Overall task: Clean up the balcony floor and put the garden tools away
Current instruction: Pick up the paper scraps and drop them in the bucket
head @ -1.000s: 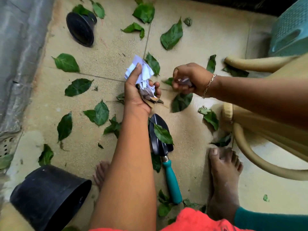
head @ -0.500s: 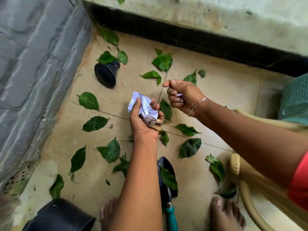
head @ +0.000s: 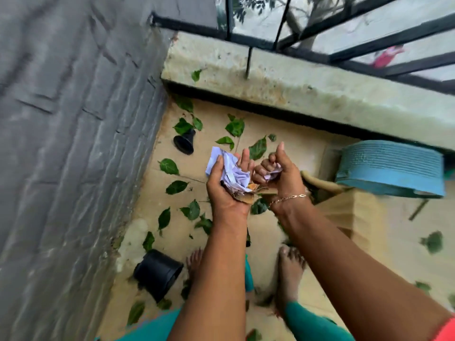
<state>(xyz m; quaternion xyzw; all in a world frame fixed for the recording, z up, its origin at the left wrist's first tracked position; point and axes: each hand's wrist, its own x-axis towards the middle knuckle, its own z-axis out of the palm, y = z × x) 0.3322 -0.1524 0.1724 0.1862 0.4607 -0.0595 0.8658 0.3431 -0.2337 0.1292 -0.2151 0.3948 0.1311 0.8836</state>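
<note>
1. Hand state. The left hand (head: 229,193) is palm-up, thumb and fingers curled round the crumpled paper (head: 234,172), with dry leaf scraps (head: 248,194) lying at the heel of the palm. The right hand (head: 278,173) is fisted on a paper scrap (head: 272,174), thumb raised. The two hands are just beside each other, above the middle of the balcony floor (head: 179,244).
2. Hazard: spillage. The load sits loosely in a cupped palm. Tilting the wrist, or adding the scrap carelessly, would likely drop pieces back onto the floor.
3. Hazard: wind. The railing (head: 283,20) is open, so a gust could lift light paper.
4. Hazard: footing. The person's feet are bare. A teal strip (head: 249,274) between them is probably a tool handle, mostly hidden by the left forearm. A step taken without looking could land on it or on a leaf.
5. Inventory, task items.
   - Green leaves (head: 169,166): at least fifteen loose on the floor, plus one on the ledge (head: 320,94). Blur prevents an exact count.
   - Black pots: two, both tipped over. The small black pot (head: 184,143) is near the far left corner. The large black pot (head: 157,273) is at the left edge beside the feet.
6. Inventory, other. One blue basket (head: 391,168) is at the far right.
</note>
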